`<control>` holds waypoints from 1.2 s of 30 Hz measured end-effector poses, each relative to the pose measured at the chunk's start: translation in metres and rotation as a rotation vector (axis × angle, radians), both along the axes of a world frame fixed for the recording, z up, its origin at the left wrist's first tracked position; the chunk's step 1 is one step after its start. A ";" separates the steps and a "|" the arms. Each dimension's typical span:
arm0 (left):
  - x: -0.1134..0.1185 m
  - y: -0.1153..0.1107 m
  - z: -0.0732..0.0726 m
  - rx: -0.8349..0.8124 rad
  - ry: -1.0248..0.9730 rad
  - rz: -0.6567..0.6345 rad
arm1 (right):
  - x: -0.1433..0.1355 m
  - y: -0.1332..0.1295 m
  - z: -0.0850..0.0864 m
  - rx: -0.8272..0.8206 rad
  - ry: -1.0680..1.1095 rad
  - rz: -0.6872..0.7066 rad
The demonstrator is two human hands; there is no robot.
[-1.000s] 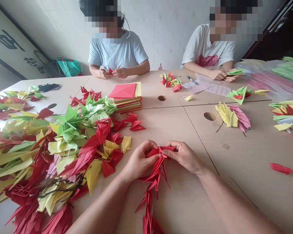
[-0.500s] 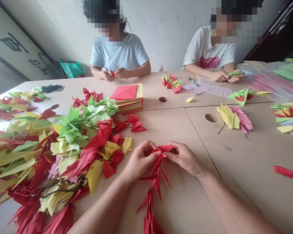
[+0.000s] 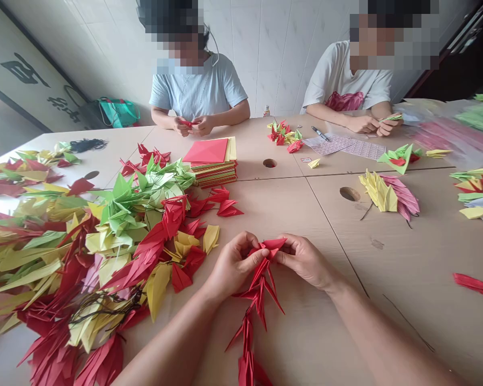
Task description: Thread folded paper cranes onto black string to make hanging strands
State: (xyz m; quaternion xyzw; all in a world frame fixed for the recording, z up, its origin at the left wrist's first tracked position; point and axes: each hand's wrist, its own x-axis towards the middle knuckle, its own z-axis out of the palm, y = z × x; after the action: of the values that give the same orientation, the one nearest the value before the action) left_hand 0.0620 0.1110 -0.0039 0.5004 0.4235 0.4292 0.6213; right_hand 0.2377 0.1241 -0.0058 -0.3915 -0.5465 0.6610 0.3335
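Between my two hands is a red folded paper crane point(image 3: 273, 245), the top one of a string of red paper cranes point(image 3: 260, 292) hanging down toward me over the table. My left hand point(image 3: 243, 260) pinches its left side, thumb across the front. On the other side my right hand point(image 3: 301, 260) grips the right edge between thumb and fingers. Parts of the fingertips are hidden behind the paper. Left of my hands lies a big heap of strung paper cranes point(image 3: 140, 262) in red, yellow and green, with dark thread point(image 3: 104, 308) tangled among them.
A stack of square coloured paper point(image 3: 211, 153) stands beyond my hands. Yellow and pink folded strings point(image 3: 380, 193) lie at right, near a table hole point(image 3: 350, 193). Two people sit opposite, one in a blue shirt point(image 3: 203, 88), one in a white shirt point(image 3: 342, 78), both handling folded paper.
My left thumb has shifted slightly up and right over the red crane. The person in blue has brought both hands together on a red paper piece. The view has shifted slightly.
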 end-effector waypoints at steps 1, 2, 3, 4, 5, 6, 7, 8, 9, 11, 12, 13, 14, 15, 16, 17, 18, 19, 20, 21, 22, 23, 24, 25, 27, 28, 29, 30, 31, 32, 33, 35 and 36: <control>0.000 0.000 -0.001 0.006 0.015 0.003 | 0.000 0.000 0.000 -0.001 -0.003 -0.002; 0.000 0.000 -0.003 0.005 0.024 0.006 | 0.000 0.000 0.000 -0.001 -0.012 -0.002; 0.000 0.000 -0.004 0.000 0.030 0.009 | 0.000 0.000 0.000 0.004 -0.025 -0.002; 0.000 0.000 -0.005 -0.005 0.029 0.012 | 0.000 0.000 0.000 0.014 -0.041 -0.004; 0.000 0.000 -0.006 -0.010 0.023 0.015 | 0.000 0.000 0.000 0.026 -0.057 -0.005; 0.000 0.000 -0.007 -0.014 0.012 0.019 | 0.000 0.000 0.000 0.037 -0.072 -0.003; 0.001 0.000 -0.007 -0.015 0.000 0.023 | 0.000 0.000 0.000 0.047 -0.084 -0.001; 0.001 0.000 -0.007 -0.017 -0.011 0.025 | 0.000 0.000 0.000 0.052 -0.093 0.002; 0.001 0.000 -0.007 -0.019 -0.018 0.027 | 0.000 0.000 0.000 0.053 -0.097 0.005; 0.001 0.000 -0.007 -0.025 -0.020 0.028 | 0.000 0.000 0.000 0.052 -0.098 0.006; 0.001 0.000 -0.006 -0.028 -0.020 0.030 | 0.000 0.000 0.000 0.052 -0.095 0.002; 0.001 0.000 -0.006 -0.030 -0.021 0.030 | 0.000 0.000 0.001 0.053 -0.092 0.000; 0.001 0.000 -0.005 -0.030 -0.023 0.031 | 0.000 0.000 0.001 0.055 -0.090 -0.001; 0.001 0.000 -0.004 -0.029 -0.022 0.032 | 0.000 0.000 0.001 0.057 -0.088 -0.002; 0.002 0.000 -0.003 -0.028 -0.020 0.033 | 0.000 0.000 0.002 0.057 -0.086 -0.001; 0.002 0.000 -0.002 -0.028 -0.016 0.035 | 0.000 0.000 0.002 0.056 -0.086 -0.001; 0.002 0.000 -0.001 -0.028 -0.009 0.037 | -0.001 -0.001 0.002 0.054 -0.088 -0.003; 0.002 0.000 0.000 -0.030 0.000 0.041 | -0.001 -0.001 0.002 0.051 -0.088 -0.006; 0.002 0.000 0.001 -0.033 0.007 0.046 | -0.001 -0.001 0.002 0.049 -0.088 -0.008; 0.002 0.000 0.001 -0.036 0.011 0.048 | -0.001 -0.001 0.002 0.050 -0.089 -0.007; 0.001 0.000 0.002 -0.040 0.009 0.047 | -0.001 -0.001 0.002 0.055 -0.091 -0.004; 0.001 0.000 0.002 -0.044 0.001 0.040 | -0.001 -0.001 0.001 0.063 -0.095 -0.002; 0.000 0.000 0.002 -0.047 -0.010 0.033 | -0.001 -0.001 0.000 0.072 -0.099 0.000; 0.000 0.001 0.002 -0.047 -0.019 0.023 | -0.001 -0.002 0.000 0.080 -0.103 0.000; -0.001 0.001 0.001 -0.041 -0.025 0.009 | -0.001 -0.002 -0.001 0.093 -0.107 -0.007; -0.002 0.001 0.000 -0.037 -0.020 0.006 | -0.001 -0.002 -0.001 0.093 -0.105 -0.011; -0.002 0.001 -0.001 -0.036 -0.014 0.004 | -0.001 -0.002 -0.001 0.089 -0.101 -0.013; -0.002 0.001 -0.001 -0.037 -0.009 0.003 | -0.001 -0.002 -0.001 0.084 -0.099 -0.015; -0.002 0.001 -0.002 -0.039 -0.006 0.006 | -0.001 -0.002 0.000 0.080 -0.098 -0.016; -0.001 0.001 -0.003 -0.042 -0.004 0.011 | -0.001 -0.002 0.000 0.078 -0.099 -0.018; -0.001 0.001 -0.004 -0.046 0.000 0.020 | -0.001 -0.002 0.000 0.080 -0.097 -0.020; -0.001 0.001 -0.005 -0.054 0.005 0.038 | -0.001 -0.002 -0.001 0.086 -0.091 -0.020; -0.001 0.001 -0.005 -0.058 0.005 0.041 | -0.001 -0.002 -0.001 0.086 -0.089 -0.020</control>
State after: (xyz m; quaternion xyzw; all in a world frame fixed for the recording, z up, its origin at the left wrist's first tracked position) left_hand 0.0614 0.1121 -0.0091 0.4742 0.4476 0.4282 0.6256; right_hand 0.2366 0.1216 -0.0068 -0.4112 -0.5847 0.6156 0.3317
